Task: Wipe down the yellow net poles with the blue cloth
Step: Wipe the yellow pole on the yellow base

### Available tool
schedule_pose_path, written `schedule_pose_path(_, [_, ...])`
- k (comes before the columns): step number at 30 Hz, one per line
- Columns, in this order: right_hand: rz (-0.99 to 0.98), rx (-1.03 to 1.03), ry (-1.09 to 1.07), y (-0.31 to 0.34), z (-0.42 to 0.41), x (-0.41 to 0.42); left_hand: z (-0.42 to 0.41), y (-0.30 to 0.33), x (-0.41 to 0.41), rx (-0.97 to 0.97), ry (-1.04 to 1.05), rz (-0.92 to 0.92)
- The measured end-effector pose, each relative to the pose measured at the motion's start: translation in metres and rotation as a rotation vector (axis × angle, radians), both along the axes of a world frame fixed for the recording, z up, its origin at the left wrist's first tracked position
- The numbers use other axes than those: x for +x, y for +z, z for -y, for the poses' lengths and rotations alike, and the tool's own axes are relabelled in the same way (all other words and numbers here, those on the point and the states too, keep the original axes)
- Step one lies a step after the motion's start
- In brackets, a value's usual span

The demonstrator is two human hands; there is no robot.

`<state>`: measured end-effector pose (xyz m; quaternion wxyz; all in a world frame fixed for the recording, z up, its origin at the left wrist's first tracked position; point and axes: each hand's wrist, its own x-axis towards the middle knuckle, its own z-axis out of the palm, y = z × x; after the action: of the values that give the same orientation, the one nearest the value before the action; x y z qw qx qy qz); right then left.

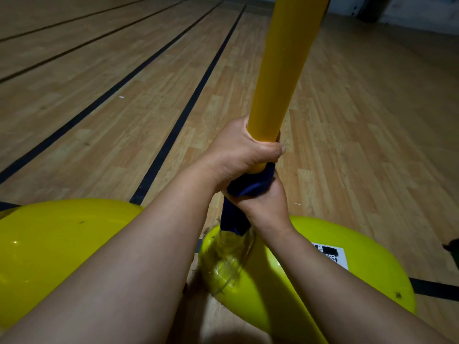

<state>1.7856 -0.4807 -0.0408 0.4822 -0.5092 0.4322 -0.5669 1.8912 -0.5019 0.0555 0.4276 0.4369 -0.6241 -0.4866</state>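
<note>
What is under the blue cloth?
The yellow pole. The blue cloth wraps it, gripped by the right hand, below the left hand. The wrapped stretch is hidden.

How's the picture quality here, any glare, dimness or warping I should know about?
Head view: dim overall, darkest toward the corners; small glare spots on the glossy yellow base; the wide-angle lens fans the black floor lines apart and makes the forearms look oversized; the yellow pole, left hand and blue cloth stay fairly sharp.
</note>
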Motion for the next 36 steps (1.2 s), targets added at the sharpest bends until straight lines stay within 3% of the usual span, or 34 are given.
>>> schedule_pose_path(9, [-0.219,0.123,0.130,-0.046,-0.008,-0.005,0.007,-0.008,0.004,-0.004,-0.081,-0.046])
schedule_pose_path(14, [-0.077,0.256,0.174,-0.069,-0.005,-0.008,0.008,-0.010,0.005,-0.001,-0.089,-0.035])
schedule_pose_path(18, [-0.159,0.457,0.174,-0.076,-0.007,-0.010,0.004,-0.009,0.003,-0.018,-0.052,-0.040])
schedule_pose_path(19, [-0.036,0.518,0.168,-0.076,-0.009,-0.009,0.002,-0.010,0.003,-0.020,-0.040,-0.049])
schedule_pose_path(31, [-0.110,0.052,0.078,-0.042,-0.004,-0.003,0.009,-0.017,0.004,-0.036,-0.074,-0.099])
schedule_pose_path(34, [-0.087,0.049,-0.034,-0.040,-0.002,0.001,0.011,-0.018,0.005,-0.034,-0.091,-0.109])
schedule_pose_path(36, [-0.097,-0.008,0.018,-0.047,-0.003,0.004,0.011,-0.018,0.005,-0.034,-0.093,-0.112])
